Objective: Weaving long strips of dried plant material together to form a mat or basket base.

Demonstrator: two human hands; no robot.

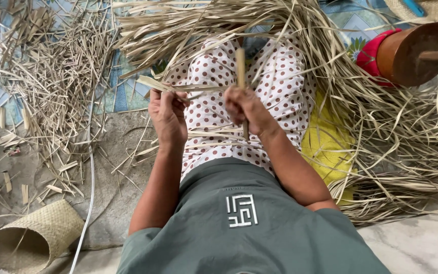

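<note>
A woven basket lies tipped on its side on the floor at the lower left, its round mouth turned toward the near edge; what shows of its inside holds nothing I can make out; at the upper right a brown round-faced drum with a red band behind it and a wooden rod through its middle rests among the straw. The only sign in view is a white square emblem on the chest of the person's grey-green shirt, low and central.

The left hand is closed, its grip tight on a dried leaf strip; that strip runs nearly level, its long axis left to right, the broad free end pointing out to the left past the fingers and the thin end reaching toward the other hand. The right hand is a fist, its grip around a thin stick that stands almost upright, long axis up and down, the upper end rising away from the body, the lower end poking out beneath the fist. Both hands hover just above the lap, over white trousers with brown dots; a large heap of pale strips spreads to the right, and short offcuts lie scattered on the left.
</note>
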